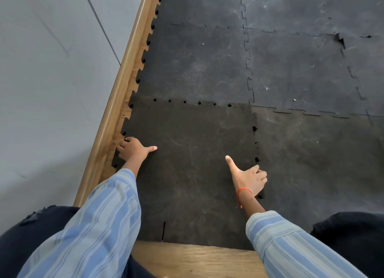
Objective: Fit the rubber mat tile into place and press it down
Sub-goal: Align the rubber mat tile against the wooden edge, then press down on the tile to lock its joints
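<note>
as left hand (133, 151) and right hand (249, 179) grip, matte jigsaw-edged rubber tile (191, 163)

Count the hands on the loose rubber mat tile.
2. The left hand holds the left edge of the rubber mat tile, beside the wooden baseboard; the right hand holds its right edge.

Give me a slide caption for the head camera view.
Left hand and right hand hold the tile by its side edges.

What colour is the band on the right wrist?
Orange. The wrist band on the right hand shows best in the head view.
</note>
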`<action>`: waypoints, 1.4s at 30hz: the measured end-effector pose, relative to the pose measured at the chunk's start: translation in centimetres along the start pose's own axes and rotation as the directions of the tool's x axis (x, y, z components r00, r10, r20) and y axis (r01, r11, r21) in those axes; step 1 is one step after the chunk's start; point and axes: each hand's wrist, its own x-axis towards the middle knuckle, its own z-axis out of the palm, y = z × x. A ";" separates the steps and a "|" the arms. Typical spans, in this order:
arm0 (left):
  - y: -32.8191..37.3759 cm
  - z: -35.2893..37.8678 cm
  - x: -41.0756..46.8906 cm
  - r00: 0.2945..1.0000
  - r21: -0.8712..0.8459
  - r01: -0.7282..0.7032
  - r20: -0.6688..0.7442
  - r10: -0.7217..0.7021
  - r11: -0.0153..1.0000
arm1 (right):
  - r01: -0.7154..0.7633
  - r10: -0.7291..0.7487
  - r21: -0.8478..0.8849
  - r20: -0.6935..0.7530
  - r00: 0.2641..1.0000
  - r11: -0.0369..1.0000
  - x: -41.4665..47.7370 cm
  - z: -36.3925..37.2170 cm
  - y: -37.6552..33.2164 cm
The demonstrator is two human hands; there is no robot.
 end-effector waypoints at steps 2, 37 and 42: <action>-0.1 0.2 0.1 1.000 0.002 -0.002 -0.003 0.002 1.000 | 0.010 -0.011 -0.018 -0.023 1.000 1.000 -0.1 0.2 0.1; 7.0 8.9 -8.0 0.745 0.345 -0.666 0.262 0.614 0.661 | 0.449 -0.326 -0.380 0.346 0.880 0.809 3.8 -0.2 2.2; 6.9 9.4 -7.7 0.722 0.382 -0.684 0.235 0.650 0.622 | 0.417 -0.232 -0.433 0.418 0.878 0.799 4.3 -0.4 1.9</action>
